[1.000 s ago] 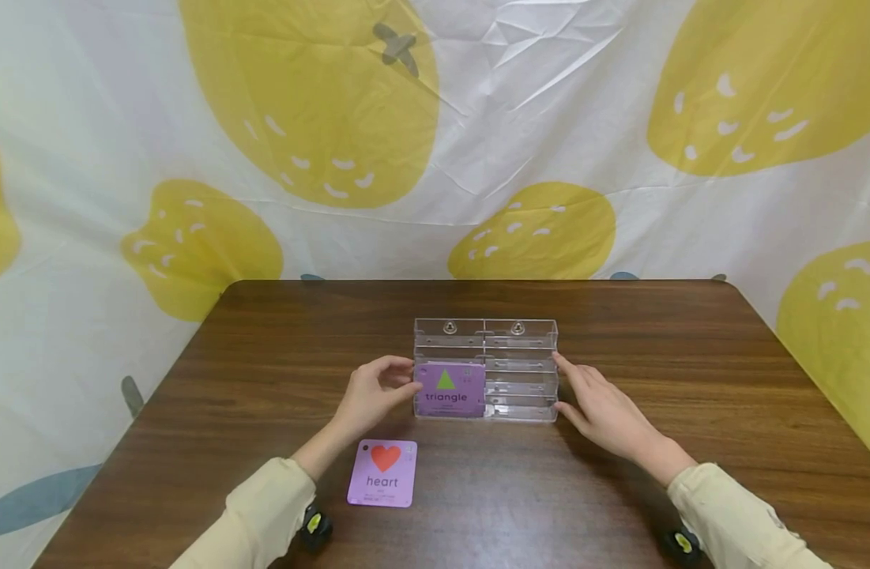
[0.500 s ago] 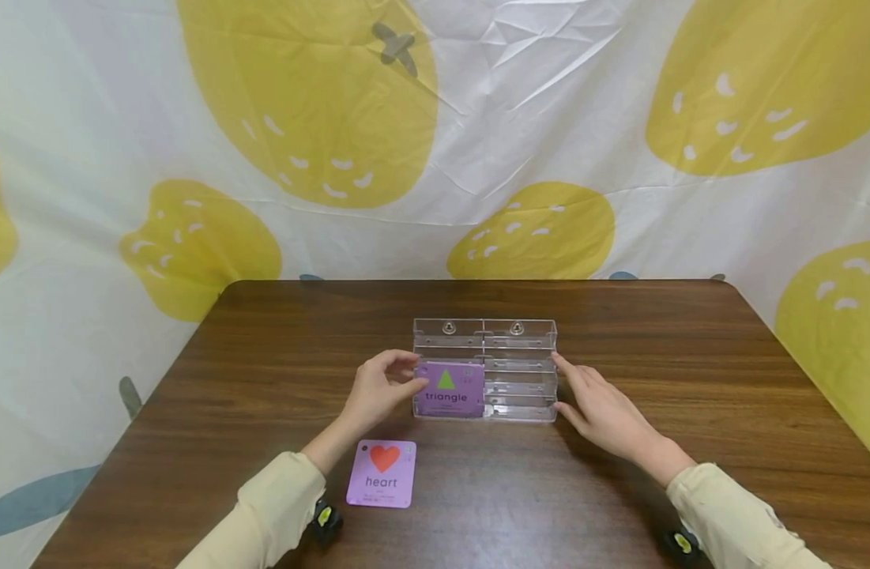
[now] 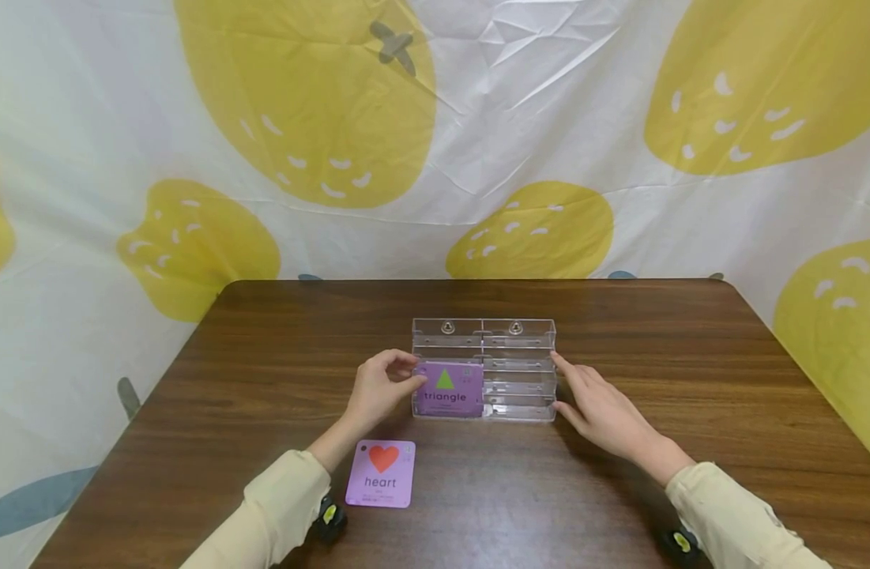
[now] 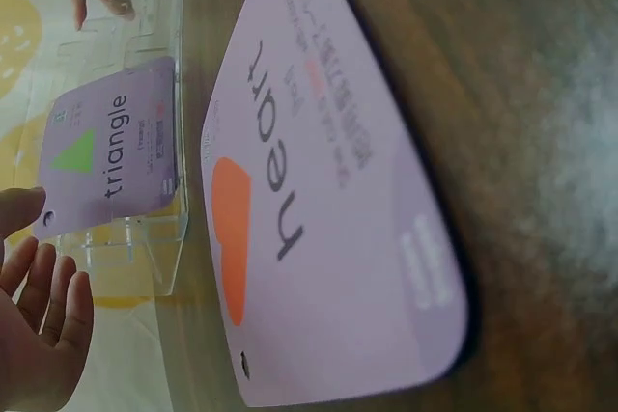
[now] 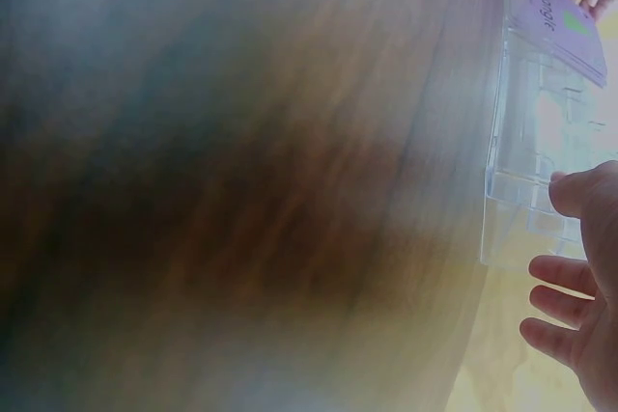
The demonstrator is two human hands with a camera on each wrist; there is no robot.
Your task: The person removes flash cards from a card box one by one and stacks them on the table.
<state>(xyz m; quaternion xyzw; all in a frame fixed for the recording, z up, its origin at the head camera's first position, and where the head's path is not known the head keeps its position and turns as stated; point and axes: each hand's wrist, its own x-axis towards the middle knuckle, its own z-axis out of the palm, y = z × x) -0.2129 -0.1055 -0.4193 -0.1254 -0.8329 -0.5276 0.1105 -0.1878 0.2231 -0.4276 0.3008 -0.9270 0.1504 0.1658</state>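
Observation:
A clear acrylic card holder (image 3: pixel 518 389) with two columns of tiered pockets sits on the table. A purple card with a green triangle (image 3: pixel 450 387) rests in its lower left pocket. At that card's left edge is my left hand (image 3: pixel 374 387), its thumb tip overlapping the card front and its index finger at the holder's left side. In the left wrist view, the other fingers (image 4: pixel 79 308) are spread apart from the card. My right hand (image 3: pixel 605 411) touches the holder's right side with thumb and index finger, the remaining fingers extended.
A purple heart card (image 3: pixel 381 484) lies face up on the brown wooden table (image 3: pixel 520 506), in front of the holder and right of my left forearm. A white curtain (image 3: pixel 321 245) with large yellow fruit prints hangs behind the table's far edge.
My left hand has shifted slightly right and up, bringing its thumb further over the triangle card's left edge. The right hand, holder and heart card stay in place.

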